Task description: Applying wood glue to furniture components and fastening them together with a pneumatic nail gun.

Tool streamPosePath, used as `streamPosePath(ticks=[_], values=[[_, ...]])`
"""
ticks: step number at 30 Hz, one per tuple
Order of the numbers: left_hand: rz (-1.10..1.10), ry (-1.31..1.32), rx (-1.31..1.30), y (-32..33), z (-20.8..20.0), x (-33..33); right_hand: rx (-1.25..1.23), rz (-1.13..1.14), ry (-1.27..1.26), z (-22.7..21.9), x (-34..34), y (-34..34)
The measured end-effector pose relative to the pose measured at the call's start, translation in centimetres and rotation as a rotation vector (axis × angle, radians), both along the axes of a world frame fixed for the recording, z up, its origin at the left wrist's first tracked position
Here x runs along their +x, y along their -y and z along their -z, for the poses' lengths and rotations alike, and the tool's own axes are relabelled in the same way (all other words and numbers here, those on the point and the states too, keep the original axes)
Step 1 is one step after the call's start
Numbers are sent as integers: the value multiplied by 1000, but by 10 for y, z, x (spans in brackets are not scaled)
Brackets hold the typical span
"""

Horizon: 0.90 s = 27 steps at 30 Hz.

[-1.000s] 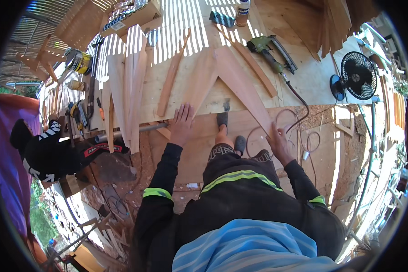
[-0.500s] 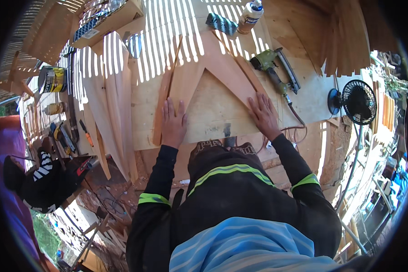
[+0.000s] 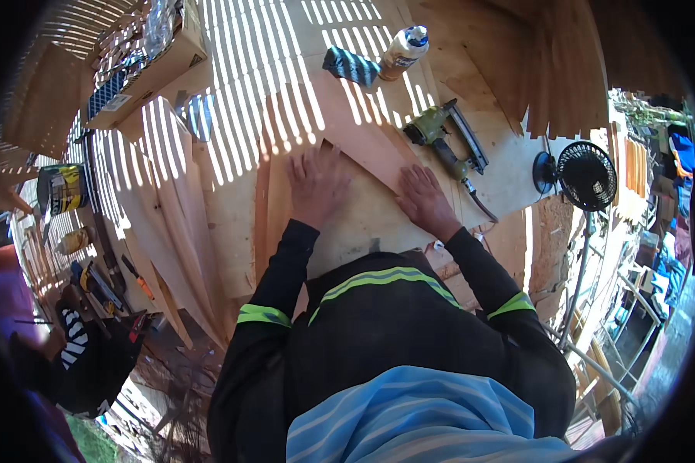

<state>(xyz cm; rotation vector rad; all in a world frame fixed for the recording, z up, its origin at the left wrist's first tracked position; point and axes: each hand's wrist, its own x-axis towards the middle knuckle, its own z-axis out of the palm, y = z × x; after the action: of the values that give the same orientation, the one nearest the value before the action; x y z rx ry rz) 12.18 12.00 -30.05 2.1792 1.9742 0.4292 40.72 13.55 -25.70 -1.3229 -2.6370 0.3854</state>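
Two flat wooden boards meet at their far ends in an upside-down V on the plywood bench. My left hand point(image 3: 319, 185), a little blurred, lies over the left board point(image 3: 274, 189) near the inner edge, fingers stretched and apart. On the near end of the right board point(image 3: 359, 127) rests my right hand point(image 3: 427, 202), flat with fingers extended. Neither hand grips anything. A narrow wooden strip point(image 3: 262, 224) runs along the left board's outer side. Stripes of sunlight cross the far part of both boards.
Right of the boards lies a green nail gun point(image 3: 445, 139) with a hose. Beyond stand a bottle point(image 3: 404, 52) and a dark striped block-like item point(image 3: 351, 66). Long wood pieces point(image 3: 166, 193), a cardboard box point(image 3: 150, 73) and tools are left; a black fan point(image 3: 587, 176) is right.
My left hand has slid away from me and inward along the left board. My right hand stays on the right board's near end. My body leans closer over the bench.
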Motion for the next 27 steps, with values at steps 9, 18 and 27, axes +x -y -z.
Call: streamPosePath(ticks=[9,18,27], values=[[55,-17,-54,-24,8,-18,-79,635,151,-6,28,-92],[-2,101,-14,-25,21,-15,-201,802,232,45,45,-111],[-4,69,-9,-23,24,-17,-868,564,-326,-132,-25,-157]])
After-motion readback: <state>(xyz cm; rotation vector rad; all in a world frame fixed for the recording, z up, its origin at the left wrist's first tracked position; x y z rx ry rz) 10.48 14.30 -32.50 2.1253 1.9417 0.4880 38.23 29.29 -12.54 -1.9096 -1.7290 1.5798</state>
